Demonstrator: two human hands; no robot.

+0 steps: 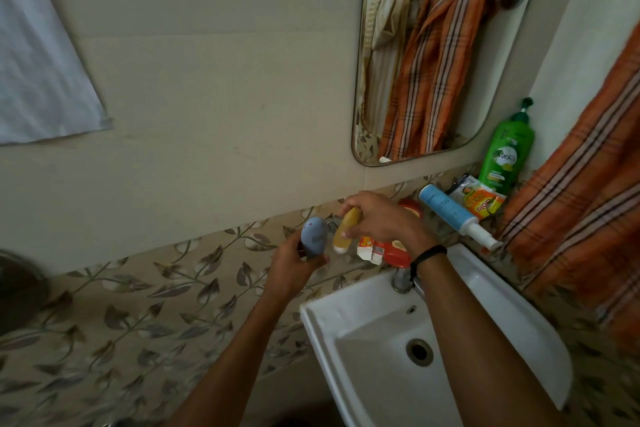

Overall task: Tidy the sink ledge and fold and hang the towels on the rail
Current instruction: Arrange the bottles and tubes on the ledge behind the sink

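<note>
Left hand (294,263) grips a blue-grey rounded container (314,235), held above and left of the sink (485,274). Right hand (381,218) grips a yellow tube (346,230) just beside it; the hands are close but apart. Behind the sink, on the ledge: a blue-and-white bottle (450,210) lying down, a green pump bottle (507,156) upright. An orange striped towel (581,211) hangs right of the sink.

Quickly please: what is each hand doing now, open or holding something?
Left hand: closed around a blue-grey rounded bottle.
Right hand: closed around a yellow tube.
</note>
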